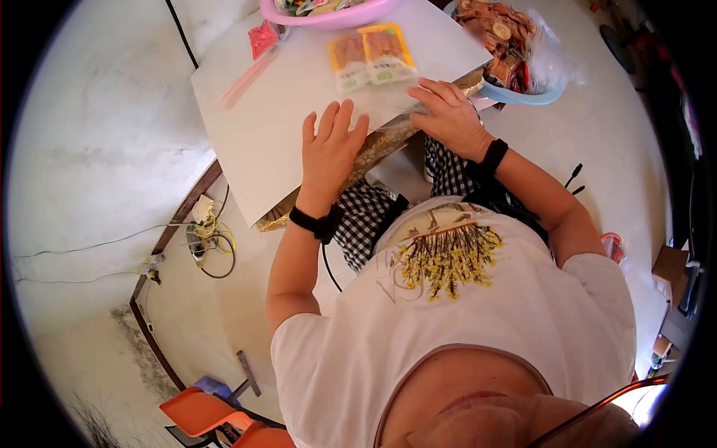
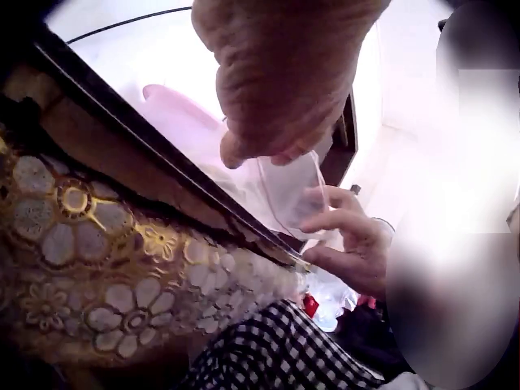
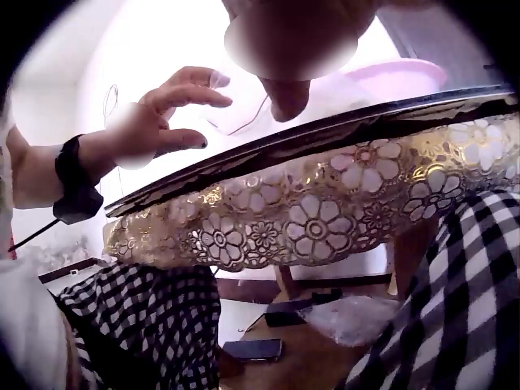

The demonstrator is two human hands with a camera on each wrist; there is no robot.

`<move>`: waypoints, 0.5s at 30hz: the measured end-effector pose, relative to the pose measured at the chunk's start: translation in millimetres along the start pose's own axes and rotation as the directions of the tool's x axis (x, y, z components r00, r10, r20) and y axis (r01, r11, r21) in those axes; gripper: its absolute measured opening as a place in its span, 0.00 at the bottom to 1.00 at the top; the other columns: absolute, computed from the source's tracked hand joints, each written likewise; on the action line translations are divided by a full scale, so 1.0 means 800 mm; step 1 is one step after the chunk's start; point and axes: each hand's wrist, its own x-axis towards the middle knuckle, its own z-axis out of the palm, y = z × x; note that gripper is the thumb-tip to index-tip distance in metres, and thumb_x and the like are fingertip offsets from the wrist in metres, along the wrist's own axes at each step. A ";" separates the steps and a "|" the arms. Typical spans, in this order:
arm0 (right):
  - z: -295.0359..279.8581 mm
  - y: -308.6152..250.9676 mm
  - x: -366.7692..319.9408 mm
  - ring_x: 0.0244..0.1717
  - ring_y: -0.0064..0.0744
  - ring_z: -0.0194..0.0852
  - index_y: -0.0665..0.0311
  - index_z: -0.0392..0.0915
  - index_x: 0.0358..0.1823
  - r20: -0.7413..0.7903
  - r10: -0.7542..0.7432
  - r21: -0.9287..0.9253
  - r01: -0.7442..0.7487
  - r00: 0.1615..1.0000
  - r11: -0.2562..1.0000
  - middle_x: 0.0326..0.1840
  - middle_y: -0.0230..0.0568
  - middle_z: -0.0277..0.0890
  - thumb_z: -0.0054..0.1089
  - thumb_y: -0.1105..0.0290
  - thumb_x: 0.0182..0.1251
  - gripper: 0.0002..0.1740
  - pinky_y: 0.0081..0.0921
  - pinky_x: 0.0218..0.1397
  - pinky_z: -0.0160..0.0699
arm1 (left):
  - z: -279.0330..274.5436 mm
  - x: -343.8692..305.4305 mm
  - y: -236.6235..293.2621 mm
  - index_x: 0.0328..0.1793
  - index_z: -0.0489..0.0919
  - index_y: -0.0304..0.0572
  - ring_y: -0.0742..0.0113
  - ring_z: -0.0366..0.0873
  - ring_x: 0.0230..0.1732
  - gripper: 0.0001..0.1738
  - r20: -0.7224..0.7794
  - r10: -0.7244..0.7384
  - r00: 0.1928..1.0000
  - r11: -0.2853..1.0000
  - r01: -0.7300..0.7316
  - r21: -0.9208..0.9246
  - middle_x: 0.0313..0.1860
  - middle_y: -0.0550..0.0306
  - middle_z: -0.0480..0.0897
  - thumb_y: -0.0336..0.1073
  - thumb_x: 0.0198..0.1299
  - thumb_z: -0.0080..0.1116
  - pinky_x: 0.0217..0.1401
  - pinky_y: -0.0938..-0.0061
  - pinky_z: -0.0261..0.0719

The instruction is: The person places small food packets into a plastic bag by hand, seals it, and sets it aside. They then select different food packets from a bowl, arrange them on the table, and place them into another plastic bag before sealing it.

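Over the white tabletop [image 1: 246, 134], my left hand [image 1: 332, 145] has its fingers spread and extended, with nothing in its grasp. My right hand [image 1: 452, 119] is at the table's front edge, its thumb and fingers apart. A clear plastic bag [image 2: 284, 191] with a thin pinkish edge is between the hands; in the left wrist view the right hand's fingers overlap its film. Past the hands lie two yellow-and-clear food packs [image 1: 387, 56], side by side, with brownish contents. Clear sleeves with pink edges [image 1: 250, 81] lie farther left, near a small pink-red packet [image 1: 263, 39].
A pink basin [image 1: 328, 16] holding packets stands at the far edge. Right of the table, a light blue tub [image 1: 549, 89] is filled with brown packaged food. A floral gold-trimmed cloth [image 3: 317, 227] hangs from the table edge over my knees. Cables [image 1: 213, 239] lie at left.
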 end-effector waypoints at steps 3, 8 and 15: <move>0.000 0.018 -0.004 0.55 0.41 0.71 0.55 0.77 0.34 -0.029 -0.029 0.041 0.030 0.999 0.999 0.50 0.37 0.74 0.60 0.72 0.49 0.09 0.36 0.55 0.72 | 0.013 -0.001 -0.018 0.38 0.81 0.48 0.62 0.74 0.50 0.10 0.017 0.029 0.999 0.998 -0.028 -0.060 0.46 0.61 0.78 0.29 0.47 0.59 0.50 0.63 0.70; -0.034 0.041 0.032 0.39 0.40 0.76 0.57 0.77 0.32 -0.102 -0.067 0.124 0.080 0.992 0.989 0.39 0.35 0.76 0.61 0.73 0.49 0.07 0.35 0.44 0.75 | 0.004 0.014 -0.048 0.32 0.79 0.46 0.63 0.74 0.41 0.06 0.004 0.016 1.000 0.979 -0.015 -0.202 0.37 0.62 0.77 0.29 0.46 0.60 0.44 0.68 0.72; -0.096 0.082 0.125 0.36 0.41 0.77 0.65 0.79 0.33 -0.034 -0.015 0.269 0.024 0.999 0.963 0.35 0.40 0.77 0.64 0.75 0.57 0.04 0.32 0.40 0.76 | -0.035 0.067 -0.093 0.30 0.81 0.42 0.59 0.77 0.36 0.05 -0.121 -0.136 0.983 0.930 0.085 -0.359 0.33 0.60 0.81 0.29 0.46 0.67 0.38 0.67 0.75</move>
